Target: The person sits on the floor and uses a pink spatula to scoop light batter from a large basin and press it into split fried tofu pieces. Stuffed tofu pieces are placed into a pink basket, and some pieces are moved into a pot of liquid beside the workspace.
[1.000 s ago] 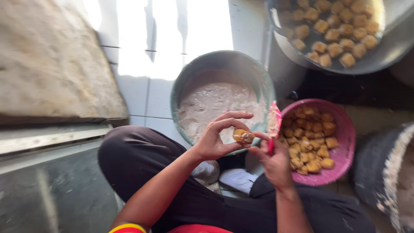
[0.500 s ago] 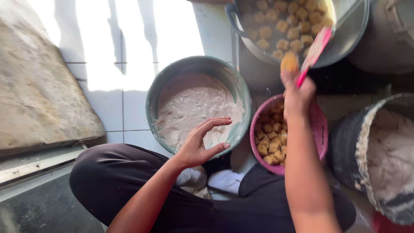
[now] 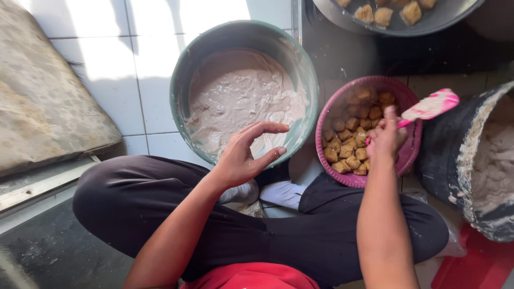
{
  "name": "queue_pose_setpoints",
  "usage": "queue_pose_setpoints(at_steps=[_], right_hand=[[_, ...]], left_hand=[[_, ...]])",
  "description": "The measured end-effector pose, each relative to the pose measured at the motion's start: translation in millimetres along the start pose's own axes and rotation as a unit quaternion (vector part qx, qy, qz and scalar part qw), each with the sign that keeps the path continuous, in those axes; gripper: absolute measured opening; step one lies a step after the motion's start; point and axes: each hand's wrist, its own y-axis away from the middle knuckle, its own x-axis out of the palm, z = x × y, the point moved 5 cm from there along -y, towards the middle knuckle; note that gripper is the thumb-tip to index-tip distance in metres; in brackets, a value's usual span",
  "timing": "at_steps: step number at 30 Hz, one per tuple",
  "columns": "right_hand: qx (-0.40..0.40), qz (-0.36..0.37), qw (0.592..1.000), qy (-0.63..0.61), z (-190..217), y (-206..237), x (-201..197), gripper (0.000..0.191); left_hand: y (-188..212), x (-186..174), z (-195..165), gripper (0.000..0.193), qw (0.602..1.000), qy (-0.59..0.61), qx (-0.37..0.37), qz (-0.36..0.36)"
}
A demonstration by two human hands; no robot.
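Left hand empty, fingers curled apart above green bowl of batter. Right hand clamped on pink spatula, over pink basket of fried tofu

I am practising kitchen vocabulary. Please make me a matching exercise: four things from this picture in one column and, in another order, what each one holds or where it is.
Things:
1. green basin
2. pink bowl
3. grey pan
4. right hand

States:
A. holds a pink spatula
B. full of pale batter
C. top edge, few fried pieces
D. heaped with brown cubes

Pairs: 1-B, 2-D, 3-C, 4-A
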Motion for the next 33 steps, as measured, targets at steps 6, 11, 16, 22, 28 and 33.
queue_pose_setpoints(at_steps=[6,11,16,22,28,33], right_hand=[[-0.167,-0.022,0.947,0.273,-25,8,11,0.031],[-0.119,-0.043,0.838,0.532,-28,16,22,0.029],[-0.195,-0.007,0.924,0.33,-9,35,47,0.025],[-0.102,0.275,0.944,0.15,-31,116,92,0.02],[0.108,0.459,0.88,-0.052,-50,156,119,0.019],[-0.032,0.393,0.897,0.202,-69,125,134,0.02]], left_hand=[[-2,4,1,0.036,1.0,-0.021,-0.013,-0.009],[-3,5,14,0.037,0.999,-0.019,-0.041,-0.015],[1,11,34,0.04,0.994,-0.018,-0.095,-0.041],[6,28,39,0.06,0.996,0.015,-0.035,-0.08],[11,-2,48,0.02,0.983,0.012,-0.11,-0.147],[17,-36,49,0.017,0.954,0.046,-0.038,-0.294]])
